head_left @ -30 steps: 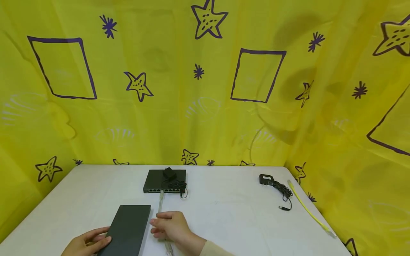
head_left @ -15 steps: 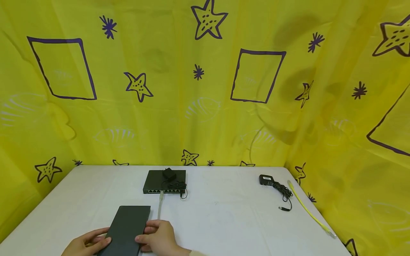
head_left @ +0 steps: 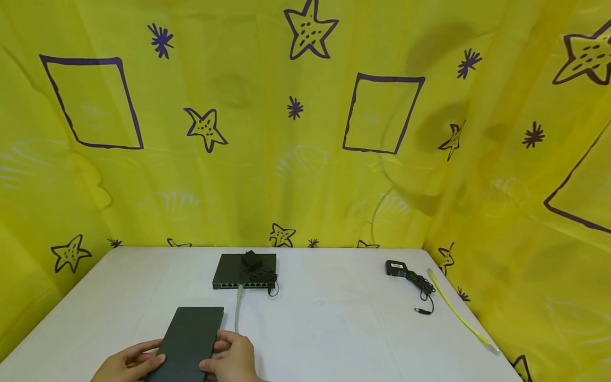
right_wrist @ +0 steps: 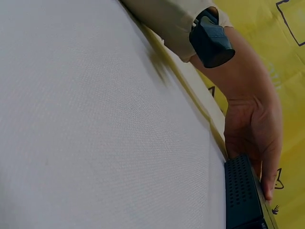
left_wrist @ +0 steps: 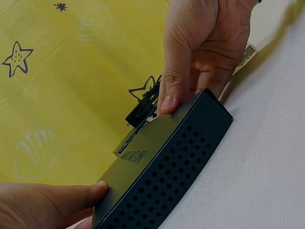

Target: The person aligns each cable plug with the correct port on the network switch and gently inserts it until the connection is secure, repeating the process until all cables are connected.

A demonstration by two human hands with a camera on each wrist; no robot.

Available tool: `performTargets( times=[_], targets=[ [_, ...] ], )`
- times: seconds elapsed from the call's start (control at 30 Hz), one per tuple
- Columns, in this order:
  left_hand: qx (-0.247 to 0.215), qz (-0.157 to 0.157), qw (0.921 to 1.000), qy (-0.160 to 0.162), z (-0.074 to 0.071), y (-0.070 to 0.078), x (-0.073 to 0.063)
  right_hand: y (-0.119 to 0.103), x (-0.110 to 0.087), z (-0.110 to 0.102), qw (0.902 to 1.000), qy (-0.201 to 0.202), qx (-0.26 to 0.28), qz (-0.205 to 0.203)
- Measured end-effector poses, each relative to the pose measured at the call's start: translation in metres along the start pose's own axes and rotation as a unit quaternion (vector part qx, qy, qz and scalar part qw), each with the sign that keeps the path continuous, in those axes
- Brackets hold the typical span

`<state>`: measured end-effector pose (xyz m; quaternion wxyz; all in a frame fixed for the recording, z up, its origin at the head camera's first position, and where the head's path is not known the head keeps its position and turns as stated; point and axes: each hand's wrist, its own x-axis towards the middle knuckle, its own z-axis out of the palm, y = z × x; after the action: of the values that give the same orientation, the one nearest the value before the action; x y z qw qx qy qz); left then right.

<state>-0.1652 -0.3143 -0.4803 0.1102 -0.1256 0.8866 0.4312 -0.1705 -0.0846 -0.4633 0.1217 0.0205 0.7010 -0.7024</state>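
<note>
A flat dark network switch point(head_left: 193, 334) with vent holes in its side point(left_wrist: 167, 167) lies at the front of the table. My left hand point(head_left: 129, 363) holds its left edge, thumb on top. At the right edge, my right hand point(head_left: 234, 356) grips it with the thumb on top and the fingers beside and below. Behind my right hand runs a pale network cable point(head_left: 237, 313), plugged into a second black switch point(head_left: 226, 268) farther back. In the left wrist view, the cable's clear plug point(left_wrist: 248, 53) shows beside my right hand.
A black power adapter point(head_left: 252, 260) with its cord rests on the rear switch. Another adapter point(head_left: 397, 268) with a bundled cord lies at the back right, near a yellow network cable point(head_left: 458, 313). A yellow curtain point(head_left: 305, 175) stands behind the white table point(head_left: 334, 329).
My right hand has moved left from above the pale cable and taken hold of the front switch's right edge. My left hand and the switch have hardly moved.
</note>
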Motion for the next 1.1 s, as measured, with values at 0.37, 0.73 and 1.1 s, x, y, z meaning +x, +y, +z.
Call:
performTargets(
  times=[0.37, 0.73, 1.1],
  targets=[
    [-0.030, -0.010, 0.9995, 0.002, 0.002, 0.001, -0.003, 0.002, 0.000, -0.001, 0.9991, 0.002, -0.032, -0.029],
    [-0.048, -0.017, 0.9986, 0.014, 0.009, 0.003, -0.002, -0.007, 0.001, -0.010, 0.9994, -0.016, 0.011, -0.027],
    [-0.028, -0.020, 0.9992, 0.020, 0.020, 0.020, -0.009, -0.017, 0.000, -0.036, 0.9984, -0.053, 0.014, -0.009]
  ],
)
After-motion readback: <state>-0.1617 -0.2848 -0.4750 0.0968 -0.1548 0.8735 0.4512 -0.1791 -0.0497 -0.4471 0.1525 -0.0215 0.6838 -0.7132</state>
